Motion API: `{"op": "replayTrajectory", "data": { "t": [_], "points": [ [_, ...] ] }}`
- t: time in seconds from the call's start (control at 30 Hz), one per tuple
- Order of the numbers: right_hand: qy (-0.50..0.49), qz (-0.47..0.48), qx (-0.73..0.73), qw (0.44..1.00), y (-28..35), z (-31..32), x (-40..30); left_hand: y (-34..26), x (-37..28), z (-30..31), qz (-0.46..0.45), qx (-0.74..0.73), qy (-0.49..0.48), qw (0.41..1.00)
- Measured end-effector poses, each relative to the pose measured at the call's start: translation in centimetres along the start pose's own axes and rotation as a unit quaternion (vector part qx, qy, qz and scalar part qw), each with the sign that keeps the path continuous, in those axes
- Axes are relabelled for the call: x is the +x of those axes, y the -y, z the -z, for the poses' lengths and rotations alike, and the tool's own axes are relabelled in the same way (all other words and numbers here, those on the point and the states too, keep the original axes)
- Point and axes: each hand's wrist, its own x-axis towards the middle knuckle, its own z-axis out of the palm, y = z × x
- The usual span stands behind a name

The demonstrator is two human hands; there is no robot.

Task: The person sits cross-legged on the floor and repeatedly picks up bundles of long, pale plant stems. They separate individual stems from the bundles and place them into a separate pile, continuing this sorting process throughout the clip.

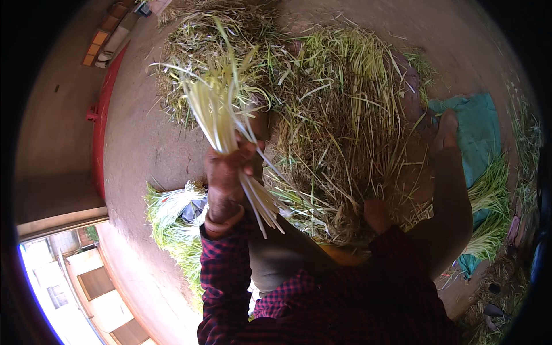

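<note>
My left hand is closed around a bundle of long, pale, leafy stalks, raised above the floor. Their leafy ends fan out beyond my fist, and the white lower ends stick out towards my leg. A few stalks splay off to the side. My right hand rests low at the root ends of a large heap of green and straw-brown stalks. Its fingers are in shadow and partly hidden, so whether it grips any stalks is unclear.
Sorted pale-stemmed bundles lie on the floor to my left. More green bundles rest on a teal cloth beyond my bent right leg. A tangled stalk pile lies ahead, and a red panel stands along the left.
</note>
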Motion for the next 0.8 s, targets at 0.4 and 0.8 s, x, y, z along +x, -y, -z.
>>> {"op": "replayTrajectory", "data": {
  "t": [0.4, 0.8],
  "points": [
    [-0.105, 0.055, 0.654, 0.747, 9.6, 15.6, -0.8, 8.6, -2.9, -5.5, 0.105, 0.084, 0.022, 0.991],
    [-0.2, -0.032, 0.793, 0.575, 9.4, 12.4, -0.5, 11.3, -2.5, -7.1, 0.107, 0.115, -0.049, 0.986]
  ]
}}
